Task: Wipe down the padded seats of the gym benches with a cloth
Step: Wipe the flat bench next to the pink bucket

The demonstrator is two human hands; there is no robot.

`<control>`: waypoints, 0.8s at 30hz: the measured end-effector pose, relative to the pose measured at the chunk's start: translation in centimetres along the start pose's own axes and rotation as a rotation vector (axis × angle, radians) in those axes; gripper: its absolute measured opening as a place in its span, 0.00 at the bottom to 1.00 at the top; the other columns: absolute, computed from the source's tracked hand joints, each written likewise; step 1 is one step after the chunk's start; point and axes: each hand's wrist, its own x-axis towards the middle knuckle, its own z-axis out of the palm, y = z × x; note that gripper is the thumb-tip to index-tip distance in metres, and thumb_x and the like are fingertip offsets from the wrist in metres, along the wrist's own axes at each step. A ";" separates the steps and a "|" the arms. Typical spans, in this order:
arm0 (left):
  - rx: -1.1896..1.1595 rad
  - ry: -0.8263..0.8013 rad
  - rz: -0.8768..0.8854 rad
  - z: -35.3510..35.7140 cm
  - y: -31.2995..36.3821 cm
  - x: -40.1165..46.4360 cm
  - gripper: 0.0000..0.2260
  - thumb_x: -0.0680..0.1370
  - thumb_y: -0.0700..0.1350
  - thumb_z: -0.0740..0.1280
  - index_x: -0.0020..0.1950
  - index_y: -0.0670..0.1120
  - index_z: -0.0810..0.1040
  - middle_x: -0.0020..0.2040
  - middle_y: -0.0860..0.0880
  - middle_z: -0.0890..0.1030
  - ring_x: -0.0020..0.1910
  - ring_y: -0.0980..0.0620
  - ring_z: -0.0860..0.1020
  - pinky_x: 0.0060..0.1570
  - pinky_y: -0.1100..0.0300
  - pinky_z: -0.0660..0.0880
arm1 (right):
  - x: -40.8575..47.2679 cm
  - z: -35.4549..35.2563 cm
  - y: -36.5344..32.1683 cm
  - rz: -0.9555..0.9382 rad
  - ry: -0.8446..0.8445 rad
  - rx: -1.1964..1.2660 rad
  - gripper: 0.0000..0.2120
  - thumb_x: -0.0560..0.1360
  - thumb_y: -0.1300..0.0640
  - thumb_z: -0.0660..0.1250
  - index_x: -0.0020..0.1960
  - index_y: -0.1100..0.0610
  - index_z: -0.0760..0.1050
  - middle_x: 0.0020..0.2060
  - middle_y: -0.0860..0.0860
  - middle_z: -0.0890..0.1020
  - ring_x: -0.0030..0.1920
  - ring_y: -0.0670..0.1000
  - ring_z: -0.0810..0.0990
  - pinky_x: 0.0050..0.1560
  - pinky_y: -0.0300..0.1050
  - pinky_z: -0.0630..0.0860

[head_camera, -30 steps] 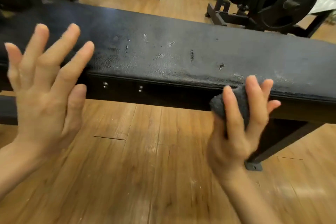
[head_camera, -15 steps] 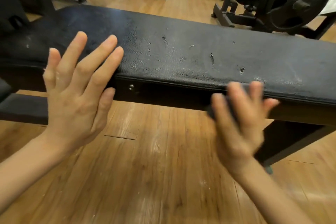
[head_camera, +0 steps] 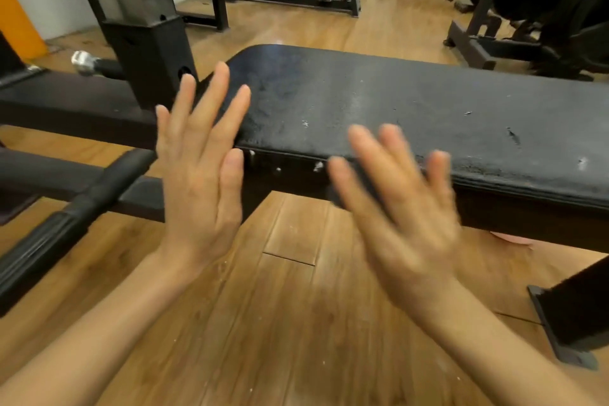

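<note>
Holding the left hand (head_camera: 197, 175) up, flat and wide open, fingers straight and fanned, nothing in it, just in front of the near left corner of the seat (head_camera: 412, 109). Holding the right hand (head_camera: 405, 217) up too, further right along the near edge, fingers stretched out but smeared by motion. Cannot tell whether anything is in it. Possibly the cloth in the dark patch behind the right fingers, at the seat's side edge, but too blurred to tell from the black frame there.

Looking across the seat: black, padded, worn, dotted with white flecks (head_camera: 304, 123), long axis running from the rounded end at the left off to the right and out of view. Lying straight ahead of both hands and slightly above them against the wooden floor (head_camera: 296, 323). Backing onto a black upright (head_camera: 148, 43) at the left end.

Judging the key relation: seat forward of the hands, its length crosswise to the reach, so any wipe has to travel sideways rather than away. Left hand nearer the rounded end, right hand nearer the long middle stretch. Probably calls for lifting the right hand over the near edge onto the top surface, then sweeping along the length. Top not yet touched by either hand here, so wiping of this seat looks barely begun.
</note>
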 end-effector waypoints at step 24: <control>-0.248 0.057 -0.105 -0.3 -3.2 -0.3 0.23 0.83 0.40 0.49 0.78 0.33 0.57 0.79 0.36 0.57 0.80 0.38 0.52 0.79 0.46 0.46 | -2.0 -3.9 3.8 -0.221 -0.265 -0.199 0.25 0.77 0.60 0.72 0.71 0.59 0.69 0.76 0.52 0.64 0.75 0.56 0.63 0.75 0.55 0.56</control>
